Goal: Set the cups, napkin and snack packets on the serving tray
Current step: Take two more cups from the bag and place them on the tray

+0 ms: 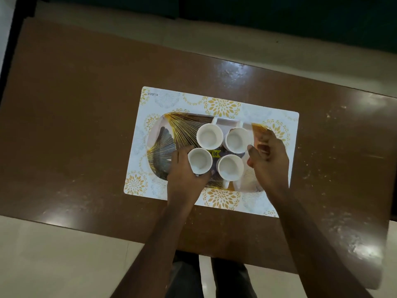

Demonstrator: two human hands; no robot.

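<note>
The glossy brown wooden bench [75, 125] carries a white rectangular placemat with yellow flower prints [223, 104], and on that lies the oval serving tray with gold fan-line pattern [171, 130]. Four white ceramic cups sit on the tray's right half in a square: far-left cup [209, 135], far-right cup [237, 140], near-right cup [229, 167] and near-left cup [199, 160]. The left hand [182, 175] wraps the near-left cup's side, its grip closed on it. The right hand [268, 162] hovers at the tray's right end with fingers loosely curled; something pale lies under it, perhaps the napkin, but whether that grip holds anything I cannot tell.

The step appears to be seating the last cup. To do it well, set it down flat and slide it no further right, since the near-right cup stands just beside it. A yellow price sticker [213, 153] shows between the cups. No snack packets are visible; the tray's left half remains free for them.
</note>
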